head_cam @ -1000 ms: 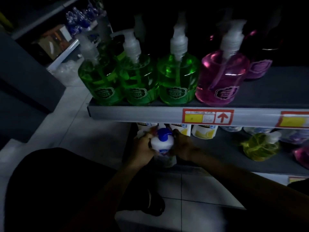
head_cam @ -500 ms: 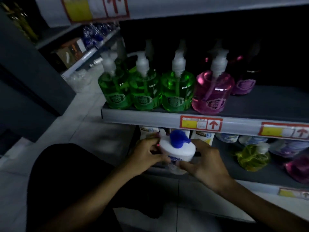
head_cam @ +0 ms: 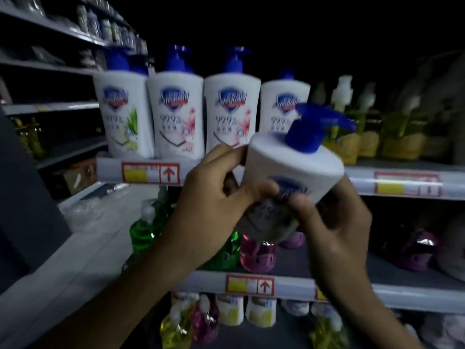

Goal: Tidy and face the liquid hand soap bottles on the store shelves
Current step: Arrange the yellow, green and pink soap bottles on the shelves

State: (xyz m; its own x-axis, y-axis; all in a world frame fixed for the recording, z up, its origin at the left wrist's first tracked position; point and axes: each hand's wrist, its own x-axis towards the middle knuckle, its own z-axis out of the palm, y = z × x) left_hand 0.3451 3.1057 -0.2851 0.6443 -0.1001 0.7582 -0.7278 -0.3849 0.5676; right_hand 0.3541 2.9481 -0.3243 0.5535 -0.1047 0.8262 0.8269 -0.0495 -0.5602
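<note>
Shop aisle, dimly lit. Tiered metal shelves point(head_cam: 402, 177) with price tags point(head_cam: 150, 173) on the front rails; rows of identical white pump bottles point(head_cam: 176, 117), green point(head_cam: 143, 233), pink point(head_cam: 256, 253) and yellow soap bottles point(head_cam: 367, 144); tiled floor point(head_cam: 75, 260).

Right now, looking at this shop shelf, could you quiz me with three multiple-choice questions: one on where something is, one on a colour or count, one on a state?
1. Where is the held white bottle?
A. In front of the shelf of white bottles
B. On the floor
C. Lying on the shelf of green bottles

2. What colour is its pump?
A. Red
B. Blue
C. Yellow

3. How is it held?
A. By the left hand alone
B. By no hand
C. By both hands, right hand too

Answers: 1 A, it is raised before that row; 2 B, the pump is blue like those behind; 3 C, fingers of both hands wrap its lower body.
</note>
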